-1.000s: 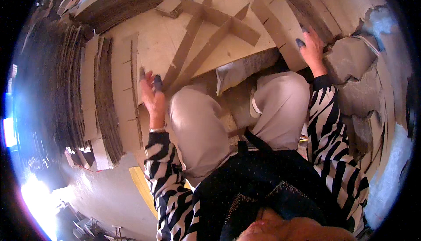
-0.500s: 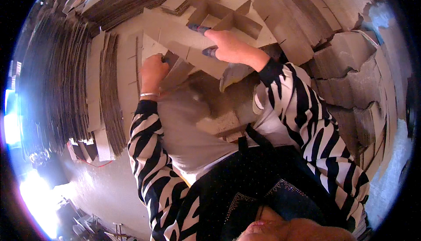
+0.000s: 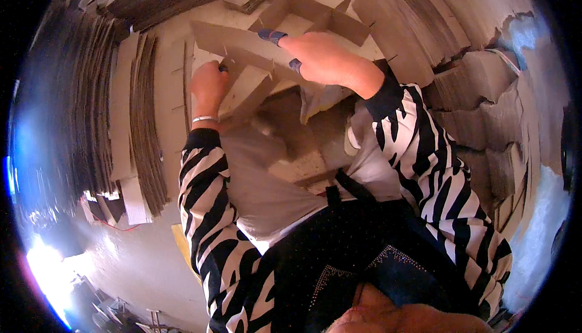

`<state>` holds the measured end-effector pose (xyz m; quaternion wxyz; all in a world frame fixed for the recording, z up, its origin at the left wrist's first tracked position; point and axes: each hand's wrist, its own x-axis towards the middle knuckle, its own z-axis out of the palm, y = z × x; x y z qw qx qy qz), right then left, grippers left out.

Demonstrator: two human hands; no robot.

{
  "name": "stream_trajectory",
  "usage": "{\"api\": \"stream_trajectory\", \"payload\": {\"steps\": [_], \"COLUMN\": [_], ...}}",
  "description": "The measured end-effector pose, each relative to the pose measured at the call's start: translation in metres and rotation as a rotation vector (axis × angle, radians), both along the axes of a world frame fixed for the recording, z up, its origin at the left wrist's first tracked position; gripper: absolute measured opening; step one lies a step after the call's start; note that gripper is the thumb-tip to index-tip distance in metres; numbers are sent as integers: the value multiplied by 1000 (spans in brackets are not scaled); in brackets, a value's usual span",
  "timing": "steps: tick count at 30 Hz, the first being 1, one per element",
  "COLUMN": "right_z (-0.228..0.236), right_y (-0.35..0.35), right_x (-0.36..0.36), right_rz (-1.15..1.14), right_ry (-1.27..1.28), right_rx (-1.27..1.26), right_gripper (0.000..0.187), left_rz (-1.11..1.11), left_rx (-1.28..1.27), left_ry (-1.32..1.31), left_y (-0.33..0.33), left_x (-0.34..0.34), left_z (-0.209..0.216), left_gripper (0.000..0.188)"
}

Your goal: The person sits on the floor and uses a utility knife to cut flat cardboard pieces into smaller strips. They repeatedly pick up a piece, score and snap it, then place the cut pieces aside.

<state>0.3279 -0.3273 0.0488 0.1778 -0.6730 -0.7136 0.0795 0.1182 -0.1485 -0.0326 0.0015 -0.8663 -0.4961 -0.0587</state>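
While the left hand (image 3: pixel 210 84) is clamped on the near part of the cardboard divider (image 3: pixel 303 7) on the table (image 3: pixel 224 18), the right hand (image 3: pixel 327 59) spans a crosswise strip (image 3: pixel 237 48), thumb and fingers apart; its grip I cannot tell.

No text, label, brand, number or sign can be read anywhere in view.

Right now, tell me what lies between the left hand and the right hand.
In the head view, crossing brown cardboard strips lie between the left hand and the right hand.
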Motion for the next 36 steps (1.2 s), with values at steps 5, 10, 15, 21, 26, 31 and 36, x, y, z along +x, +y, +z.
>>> {"api": "stream_trajectory", "payload": {"steps": [5, 10, 15, 21, 26, 31, 36], "right_z": [0, -16, -42, -44, -60, -62, -106], "right_y": [18, 11, -7, -3, -22, -38, -42], "right_x": [-5, -8, -12, -8, -9, -6, 0], "right_rz": [113, 74, 84, 131, 97, 85, 65], "right_ry": [-49, -81, -73, -86, -119, -132, -69], "right_rx": [12, -106, -71, 121, 57, 128, -35], "right_gripper": [27, 30, 30, 40, 30, 24, 20], "left_rz": [-49, -205, -361, -358, -369, -346, -536], "left_rx": [248, -9, -491, -407, -364, -296, -239], "left_ry": [30, -24, 59, 112, 116, 142, 47], "left_y": [-16, -47, -62, -62, -69, -86, -73], "left_x": [7, 22, 9, 13, 22, 29, 26], "left_z": [11, 36, -1, -16, -14, -3, -19], "left_gripper": [20, 30, 43, 34, 24, 20, 18]}}
